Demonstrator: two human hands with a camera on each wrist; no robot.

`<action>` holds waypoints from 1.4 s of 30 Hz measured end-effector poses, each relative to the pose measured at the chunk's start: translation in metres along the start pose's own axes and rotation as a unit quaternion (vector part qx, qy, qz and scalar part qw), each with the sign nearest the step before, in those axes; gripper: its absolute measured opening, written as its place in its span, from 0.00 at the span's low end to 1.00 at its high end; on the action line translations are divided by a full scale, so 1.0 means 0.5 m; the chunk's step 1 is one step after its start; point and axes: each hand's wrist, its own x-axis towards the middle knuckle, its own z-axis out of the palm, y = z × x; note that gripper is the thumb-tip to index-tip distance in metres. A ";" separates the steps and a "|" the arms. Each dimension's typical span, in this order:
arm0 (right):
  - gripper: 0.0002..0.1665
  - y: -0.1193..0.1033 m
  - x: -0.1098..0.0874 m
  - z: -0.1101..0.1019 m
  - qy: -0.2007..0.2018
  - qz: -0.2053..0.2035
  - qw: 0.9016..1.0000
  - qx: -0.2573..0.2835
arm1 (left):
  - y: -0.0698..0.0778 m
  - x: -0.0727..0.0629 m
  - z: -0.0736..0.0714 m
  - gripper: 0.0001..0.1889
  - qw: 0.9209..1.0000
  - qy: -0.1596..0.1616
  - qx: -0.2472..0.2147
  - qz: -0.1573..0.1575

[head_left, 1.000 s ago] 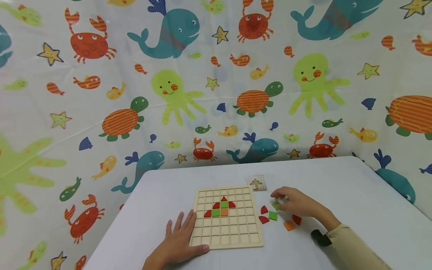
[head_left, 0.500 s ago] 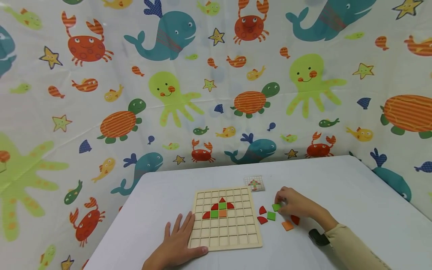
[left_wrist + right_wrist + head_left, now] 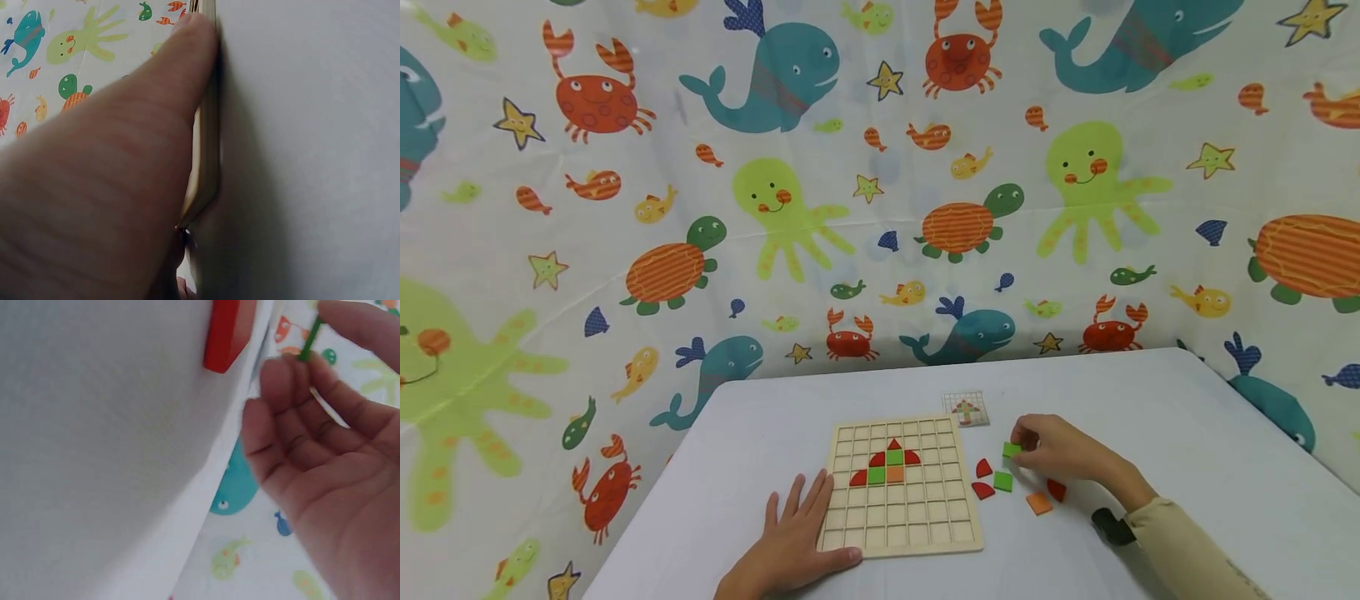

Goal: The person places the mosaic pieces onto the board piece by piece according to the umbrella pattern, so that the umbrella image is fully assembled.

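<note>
- While the left hand rests, fingers spread, against the board, seven pieces already sit in its grid.
- The right hand pinches a green tile, well apart from them.
- Five loose pieces on the worktop seem left.

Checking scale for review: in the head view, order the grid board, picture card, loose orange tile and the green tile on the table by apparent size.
1. Grid board
2. Picture card
3. Loose orange tile and green tile: too alike to rank
</note>
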 end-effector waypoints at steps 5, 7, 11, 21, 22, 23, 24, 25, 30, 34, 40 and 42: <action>0.11 -0.022 0.012 -0.006 0.001 -0.050 0.999 0.010 | 0.000 0.000 -0.004 0.70 1.000 0.003 0.003 0.005; 0.10 -0.035 0.020 -0.005 0.000 -0.069 0.998 0.012 | 0.000 0.000 -0.004 0.70 1.000 0.003 0.004 0.002; 0.10 -0.062 0.036 0.002 -0.006 -0.084 0.996 0.019 | 0.002 -0.002 -0.004 0.70 1.000 0.002 0.002 0.000; 0.10 -0.105 0.084 0.032 -0.019 -0.119 0.992 0.026 | 0.009 -0.005 -0.008 0.69 1.000 0.002 0.005 0.008; 0.10 -0.111 0.089 0.035 -0.020 -0.123 0.992 0.026 | 0.009 -0.006 -0.009 0.69 1.000 0.002 0.004 0.007; 0.09 -0.117 0.094 0.038 -0.021 -0.128 0.991 0.026 | 0.010 -0.007 -0.010 0.69 1.000 0.002 0.002 0.008; 0.09 -0.123 0.099 0.041 -0.022 -0.133 0.990 0.028 | 0.010 -0.008 -0.010 0.69 1.000 0.002 0.002 0.008; 0.09 -0.130 0.103 0.044 -0.023 -0.138 0.990 0.029 | 0.010 -0.008 -0.011 0.69 1.000 0.002 0.001 0.008; 0.09 -0.161 0.126 0.065 -0.029 -0.149 0.988 0.033 | 0.009 -0.009 -0.010 0.69 1.000 0.001 0.003 0.009; 0.09 -0.183 0.142 0.083 -0.035 -0.144 0.989 0.030 | 0.007 -0.008 -0.011 0.69 1.000 0.001 0.003 0.011; 0.08 -0.205 0.157 0.104 -0.048 -0.152 0.987 0.021 | 0.005 -0.009 -0.013 0.69 1.000 -0.001 0.002 0.012; 0.07 -0.209 0.160 0.110 -0.053 -0.157 0.986 0.015 | 0.004 -0.011 -0.016 0.69 1.000 -0.002 0.000 0.013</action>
